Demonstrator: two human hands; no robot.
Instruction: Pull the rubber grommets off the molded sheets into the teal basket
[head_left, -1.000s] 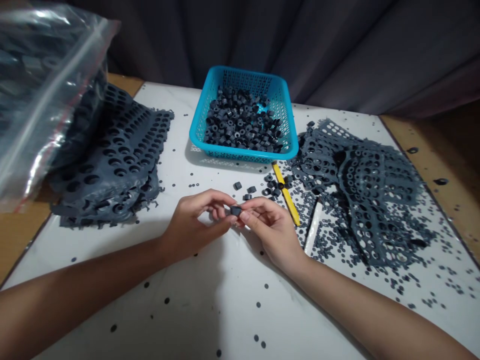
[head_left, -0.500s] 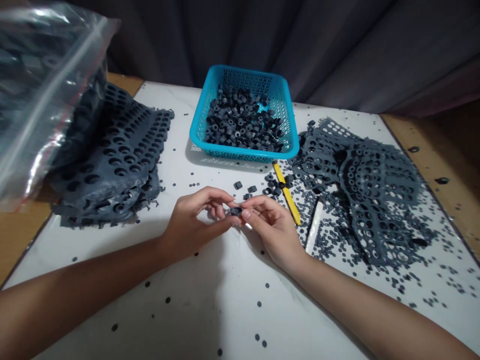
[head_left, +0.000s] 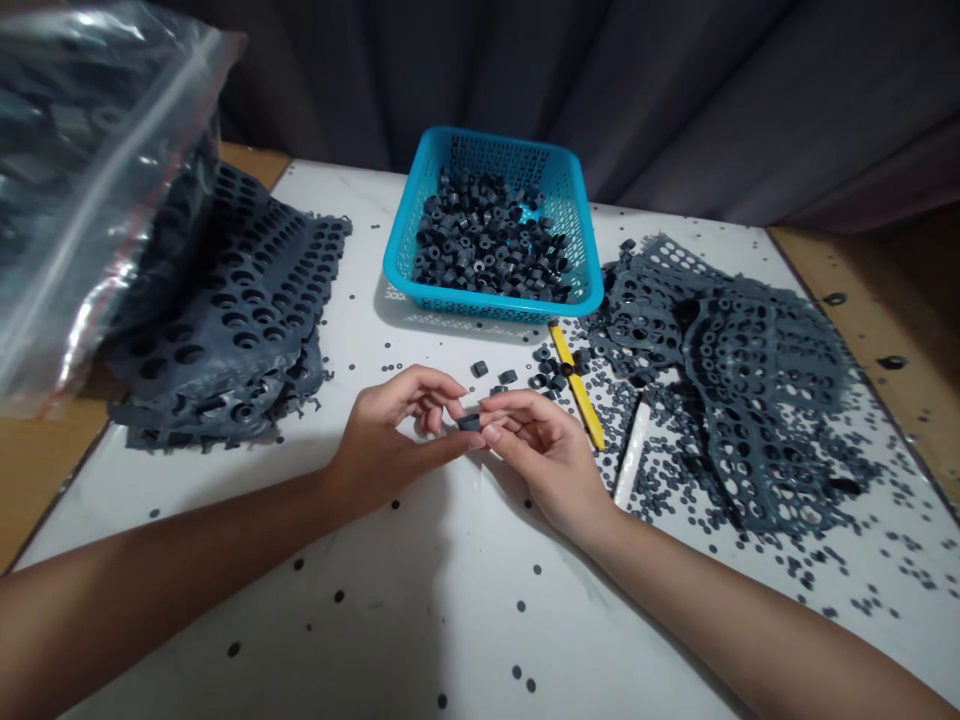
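Observation:
Over the middle of the white table, my left hand (head_left: pixel 390 425) pinches a small dark grey rubber ring (head_left: pixel 469 422) between thumb and fingertip. My right hand (head_left: pixel 544 445) is closed at the ring's right end, thumb and forefinger gripping its edge. Most of the ring's right side is hidden behind my fingers. Just beyond my hands lie several loose rubber pieces (head_left: pixel 508 377). Farther back stands a blue plastic basket (head_left: pixel 495 303), holding a heap of similar dark rings (head_left: pixel 480 240).
Perforated rubber sheets (head_left: pixel 247 290) are stacked on the left, under a clear zip bag (head_left: pixel 112 200) of dark pieces. A yellow stick (head_left: pixel 579 390) and a white pen-like tool (head_left: pixel 632 450) lie right of my hands. Punched sheets (head_left: pixel 750 380) and scattered discs cover the right side.
The rubber ring has turned between my fingers: its hole faced up before, and now its side wall shows. My hands have stayed almost in place.

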